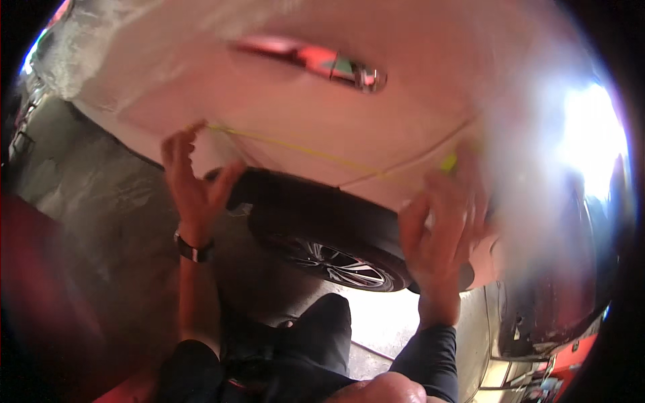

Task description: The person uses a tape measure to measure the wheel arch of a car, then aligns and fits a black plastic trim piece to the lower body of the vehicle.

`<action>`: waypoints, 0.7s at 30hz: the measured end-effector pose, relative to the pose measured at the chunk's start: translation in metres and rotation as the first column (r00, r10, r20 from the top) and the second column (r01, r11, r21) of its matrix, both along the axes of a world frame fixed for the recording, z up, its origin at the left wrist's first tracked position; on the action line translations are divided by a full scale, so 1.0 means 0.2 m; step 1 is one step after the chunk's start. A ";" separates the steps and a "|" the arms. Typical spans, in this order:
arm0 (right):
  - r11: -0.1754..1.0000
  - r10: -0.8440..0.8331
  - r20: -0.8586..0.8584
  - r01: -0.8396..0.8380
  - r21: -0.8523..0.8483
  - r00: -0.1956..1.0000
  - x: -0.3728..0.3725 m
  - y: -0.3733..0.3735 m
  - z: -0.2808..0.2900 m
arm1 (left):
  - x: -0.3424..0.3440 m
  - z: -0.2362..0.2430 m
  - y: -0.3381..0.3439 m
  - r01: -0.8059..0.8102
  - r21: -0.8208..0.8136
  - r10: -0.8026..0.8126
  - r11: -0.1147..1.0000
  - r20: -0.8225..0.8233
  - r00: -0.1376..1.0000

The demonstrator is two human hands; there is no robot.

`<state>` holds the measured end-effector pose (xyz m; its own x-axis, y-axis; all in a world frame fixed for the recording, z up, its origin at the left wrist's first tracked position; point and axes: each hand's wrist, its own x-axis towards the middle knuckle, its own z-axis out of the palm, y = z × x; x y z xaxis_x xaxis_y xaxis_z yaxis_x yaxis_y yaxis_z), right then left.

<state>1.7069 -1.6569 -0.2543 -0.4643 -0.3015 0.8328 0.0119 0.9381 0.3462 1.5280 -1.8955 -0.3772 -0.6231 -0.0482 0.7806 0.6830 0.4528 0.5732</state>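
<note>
Tape (pixel 289 145) stretches between left grip (pixel 191 180) and right grip (pixel 443 218).

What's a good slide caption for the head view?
A thin yellow strip runs from the left hand toward the right hand across a pale car panel above a wheel.

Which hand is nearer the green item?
Right. Right hand is at the green item, mostly below it; left hand is well left, by one end of the yellow line.
</note>
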 end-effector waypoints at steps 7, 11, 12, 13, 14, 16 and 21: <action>0.926 0.179 0.273 -0.068 -0.371 0.945 0.24 0.07 0.40 | 0.26 0.18 0.01 0.299 0.020 -0.299 0.954 0.136 0.944; 0.775 0.209 0.288 0.022 -0.632 0.935 0.44 0.20 0.71 | 0.49 0.29 0.03 0.527 0.240 -0.573 0.815 0.465 0.675; 0.664 0.233 0.245 0.030 -0.747 0.941 0.48 0.22 0.77 | 0.55 0.39 -0.01 0.521 0.347 -0.625 0.780 0.484 0.613; 0.539 0.241 0.200 0.040 -0.841 0.950 0.51 0.24 0.83 | 0.62 0.47 -0.04 0.503 0.457 -0.679 0.734 0.507 0.531; 0.325 0.259 0.109 0.020 -0.946 0.960 0.55 0.27 0.86 | 0.66 0.58 -0.05 0.463 0.552 -0.720 0.694 0.532 0.446; 0.174 0.227 0.077 0.038 -0.984 0.971 0.75 0.37 0.97 | 0.74 0.82 0.02 0.495 0.643 -0.811 0.584 0.487 0.324; -0.004 -0.014 0.087 0.087 -0.996 0.996 1.22 0.48 1.26 | 0.94 1.36 0.22 0.522 0.727 -0.886 0.446 0.441 0.144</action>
